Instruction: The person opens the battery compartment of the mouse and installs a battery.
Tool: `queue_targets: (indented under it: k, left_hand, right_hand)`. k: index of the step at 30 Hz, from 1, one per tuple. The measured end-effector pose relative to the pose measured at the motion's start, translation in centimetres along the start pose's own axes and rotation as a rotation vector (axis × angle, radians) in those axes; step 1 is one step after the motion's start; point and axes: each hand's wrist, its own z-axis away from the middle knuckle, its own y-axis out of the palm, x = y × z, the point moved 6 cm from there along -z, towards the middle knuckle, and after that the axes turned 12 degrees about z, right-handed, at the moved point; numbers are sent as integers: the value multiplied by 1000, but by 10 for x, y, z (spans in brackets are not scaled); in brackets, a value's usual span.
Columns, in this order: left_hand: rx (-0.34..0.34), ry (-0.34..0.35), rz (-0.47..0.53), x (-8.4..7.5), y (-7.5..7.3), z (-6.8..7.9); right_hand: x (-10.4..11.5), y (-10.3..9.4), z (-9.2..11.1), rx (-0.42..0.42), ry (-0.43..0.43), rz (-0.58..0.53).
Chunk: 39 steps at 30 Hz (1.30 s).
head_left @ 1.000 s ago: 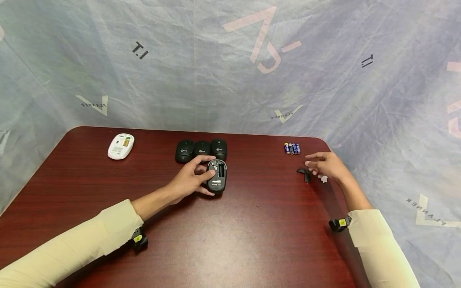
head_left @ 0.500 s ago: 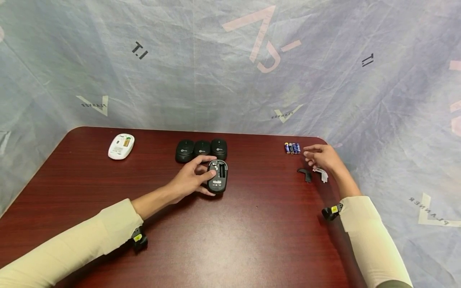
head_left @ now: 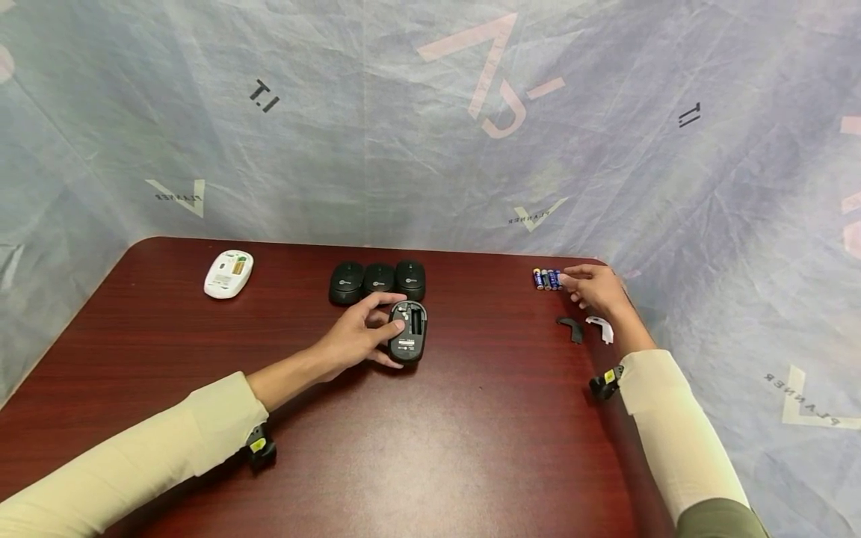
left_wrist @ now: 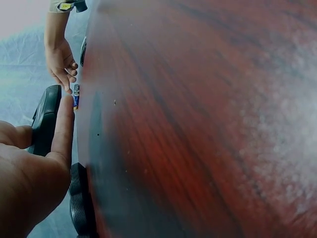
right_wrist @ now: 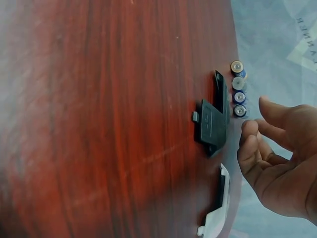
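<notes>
My left hand [head_left: 351, 338] grips a black computer mouse [head_left: 409, 347] bottom side up, thumb across its underside and fingers round its edge. Its battery slot lies uncovered, with no battery in it. At the far right, my right hand [head_left: 599, 290] reaches to a row of several small batteries [head_left: 546, 279], mostly blue, its fingertips right at the rightmost one. In the right wrist view the thumb and bent fingers stand apart beside the batteries [right_wrist: 238, 90], with nothing between them. Below that hand lie a black battery cover [right_wrist: 213, 124] and a white battery cover [right_wrist: 218, 213].
Three black mice [head_left: 378, 281] stand side by side just behind the held one. A white mouse [head_left: 229, 274] lies upside down at the back left, a battery showing in it. A grey printed sheet [head_left: 377, 127] hangs behind the dark red table [head_left: 323, 463].
My right hand has moved from over the two covers back and left to the batteries, leaving both covers in plain sight. The left hand keeps holding the mouse in the same place.
</notes>
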Motion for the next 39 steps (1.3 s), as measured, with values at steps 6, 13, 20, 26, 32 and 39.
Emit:
queue_targets:
  k: [6, 13, 20, 26, 32, 39]
  left_hand:
    - [-7, -4, -4, 2, -1, 0]
    - [-9, -9, -8, 3, -1, 0]
    - [-22, -22, -11, 3, -2, 1]
    - [-25, -21, -11, 3, -2, 2]
    - [-24, -18, -9, 4, -2, 3]
    - [-18, -19, -1, 3, 0, 4]
  right_hand:
    - [-1, 6, -11, 28, 3, 20]
    - [-4, 7, -19, 50, 16, 60]
    - [1, 4, -18, 93, 8, 97]
    - [1, 2, -20, 93, 18, 292]
    - [1, 6, -25, 86, 3, 433]
    - [-22, 5, -46, -6, -95, 457]
